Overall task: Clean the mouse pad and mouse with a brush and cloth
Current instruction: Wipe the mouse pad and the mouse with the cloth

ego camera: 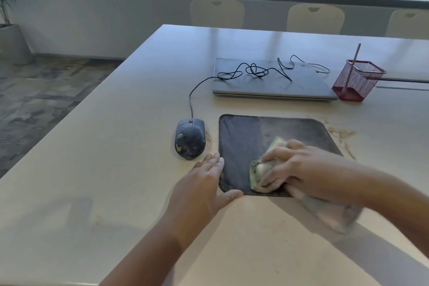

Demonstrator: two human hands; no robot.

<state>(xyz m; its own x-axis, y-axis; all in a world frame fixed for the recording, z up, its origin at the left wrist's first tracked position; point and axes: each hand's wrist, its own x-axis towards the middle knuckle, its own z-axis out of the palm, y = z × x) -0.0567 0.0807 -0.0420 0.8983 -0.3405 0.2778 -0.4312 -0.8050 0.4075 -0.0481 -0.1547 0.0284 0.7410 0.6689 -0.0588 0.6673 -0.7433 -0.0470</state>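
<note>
Head view: the mouse pad [255,141] is seen lying flat on the table [116,146], with the mouse [190,138] just beside its left edge, still soiled. A bunched cloth [262,169] is gripped by the right hand [299,167] and pressed onto the pad's near half. The left hand [204,183] is laid flat, fingers straight, against the pad's near-left corner, apparently to steady it. The step in hand is judged to be the cloth wipe of the pad. Debris is noted on the table past the pad's right edge. The mouse wipe is judged outstanding; the cloth would need to be carried left. A handle, possibly the brush [352,69], stands in the red mesh holder [357,81].
</note>
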